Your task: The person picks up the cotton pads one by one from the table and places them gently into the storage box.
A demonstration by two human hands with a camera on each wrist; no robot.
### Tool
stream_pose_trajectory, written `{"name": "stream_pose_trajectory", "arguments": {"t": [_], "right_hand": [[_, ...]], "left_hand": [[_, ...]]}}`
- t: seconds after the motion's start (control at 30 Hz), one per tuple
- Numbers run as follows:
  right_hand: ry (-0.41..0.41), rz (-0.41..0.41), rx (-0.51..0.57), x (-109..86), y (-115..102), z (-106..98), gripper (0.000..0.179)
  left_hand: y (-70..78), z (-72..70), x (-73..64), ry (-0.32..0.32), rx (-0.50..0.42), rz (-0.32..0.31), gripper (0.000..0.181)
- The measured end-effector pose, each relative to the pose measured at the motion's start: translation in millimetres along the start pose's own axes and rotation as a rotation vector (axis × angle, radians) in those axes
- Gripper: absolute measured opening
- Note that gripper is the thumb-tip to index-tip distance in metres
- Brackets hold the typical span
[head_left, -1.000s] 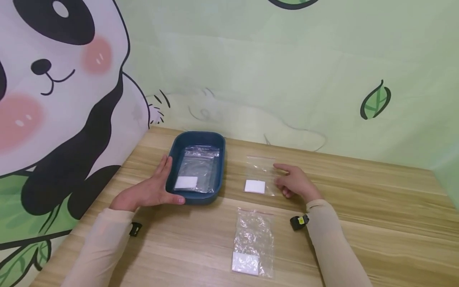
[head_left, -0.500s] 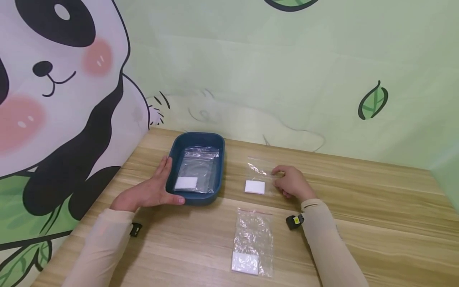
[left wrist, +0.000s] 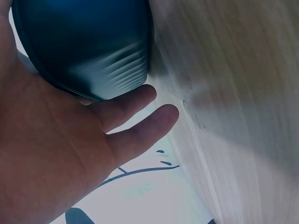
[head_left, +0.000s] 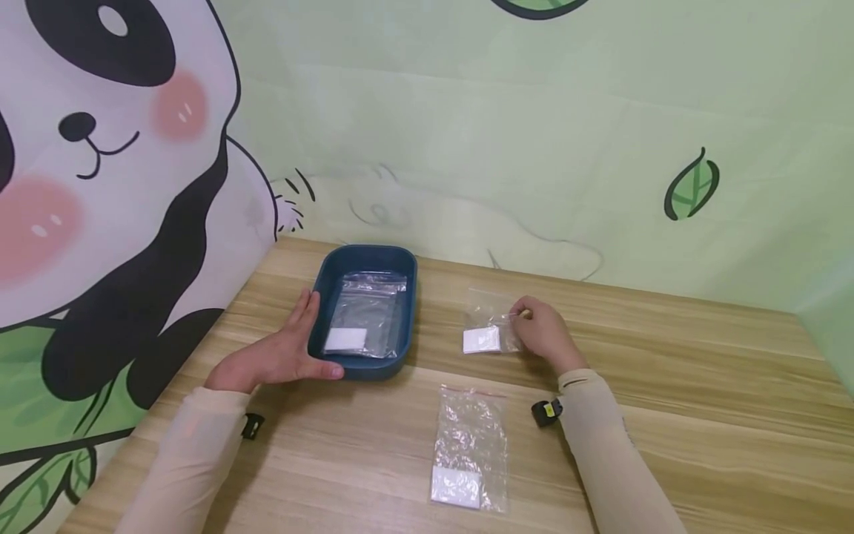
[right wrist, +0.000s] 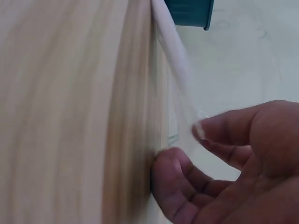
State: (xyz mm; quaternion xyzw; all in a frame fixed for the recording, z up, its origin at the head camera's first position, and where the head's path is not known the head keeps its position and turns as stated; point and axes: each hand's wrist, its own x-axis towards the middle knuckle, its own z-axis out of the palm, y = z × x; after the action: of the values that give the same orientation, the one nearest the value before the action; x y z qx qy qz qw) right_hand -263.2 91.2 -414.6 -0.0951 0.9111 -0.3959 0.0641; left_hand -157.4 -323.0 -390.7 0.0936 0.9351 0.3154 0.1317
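Observation:
My left hand (head_left: 270, 363) rests against the left side of a dark blue tray (head_left: 411, 311), fingers straight along its wall and thumb at the near rim. In the left wrist view, extended fingers (left wrist: 149, 126) lie beside the tray (left wrist: 88, 42). Inside the tray lie clear zip-lock bags (head_left: 376, 315), the top one with a white label. To its right, my right hand (head_left: 545, 337) pinches the right edge of another clear zip-lock bag (head_left: 490, 305) with a white patch. The right wrist view shows that bag (right wrist: 175, 56) edge-on, tilted up from the table toward the fingertips.
Nearer me on the wooden table (head_left: 347, 460) lies a larger, crinkled clear bag (head_left: 470, 430) with a white patch at its lower left. A green backdrop (head_left: 467, 133) with a panda print rises behind the table.
My right hand has gone from pointing at the bag's right edge to pinching it. The bag has shifted slightly right and lifted along that edge. My left hand and the tray stayed put.

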Motion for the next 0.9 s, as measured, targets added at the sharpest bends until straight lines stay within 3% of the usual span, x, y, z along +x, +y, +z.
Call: {"name": "stream_pose_trajectory", "arguments": {"t": [0.07, 0.17, 0.27, 0.37, 0.47, 0.67, 0.9], "right_hand": [[0.002, 0.027, 0.075, 1.0, -1.0, -0.1, 0.016], [-0.032, 0.121, 0.277, 2.6, -0.2, -0.1, 0.025], [-0.079, 0.192, 0.464, 3.7, 2.0, -0.2, 0.045], [-0.134, 0.204, 0.548, 2.7, 2.3, -1.0, 0.063], [-0.17, 0.186, 0.566, 1.2, 1.4, -1.8, 0.07], [-0.203, 0.139, 0.467, -0.1, -0.9, -1.2, 0.069], [-0.193, 0.125, 0.397, 0.2, 0.0, 1.8, 0.064]], "left_hand": [[-0.1, 0.0, 0.5, 0.0, 0.001, 0.0, 0.141], [-0.1, -0.1, 1.1, 0.001, 0.001, -0.001, 0.141], [-0.1, 0.1, 0.8, 0.0, 0.003, -0.003, 0.141], [0.1, 0.1, -0.1, 0.0, 0.003, -0.006, 0.141], [0.7, -0.3, -1.0, 0.002, 0.005, -0.004, 0.141], [1.7, -0.5, -2.1, 0.002, 0.006, 0.0, 0.14], [2.1, -0.7, -1.1, -0.006, 0.006, -0.015, 0.14]]}}
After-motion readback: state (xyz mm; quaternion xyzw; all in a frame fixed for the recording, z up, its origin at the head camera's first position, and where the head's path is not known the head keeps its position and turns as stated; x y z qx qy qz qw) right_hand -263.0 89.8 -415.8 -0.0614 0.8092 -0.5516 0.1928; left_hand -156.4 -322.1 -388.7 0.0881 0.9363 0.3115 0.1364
